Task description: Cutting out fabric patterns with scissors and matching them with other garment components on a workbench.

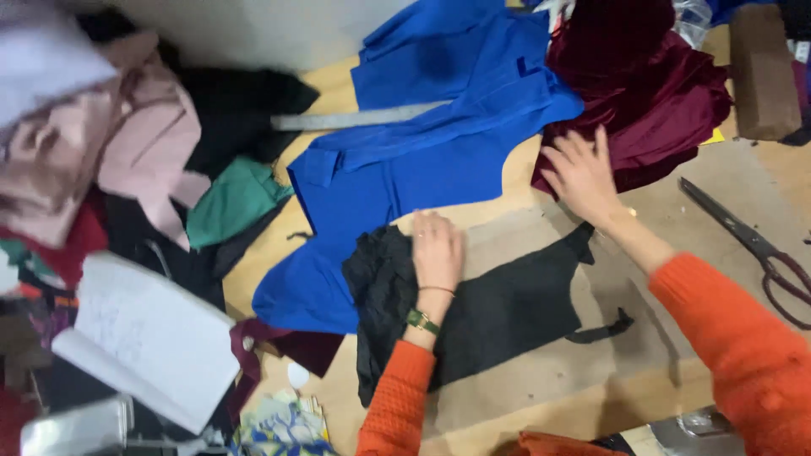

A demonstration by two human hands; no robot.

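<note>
Pressing black fabric (498, 304) flat, hands (437, 250) spread.

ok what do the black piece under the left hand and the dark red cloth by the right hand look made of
Black piece: thin woven cloth, matte, likely; it lies flat and bunches at one end. Dark red cloth: looks like velvet, with a soft sheen along its folds.
</note>
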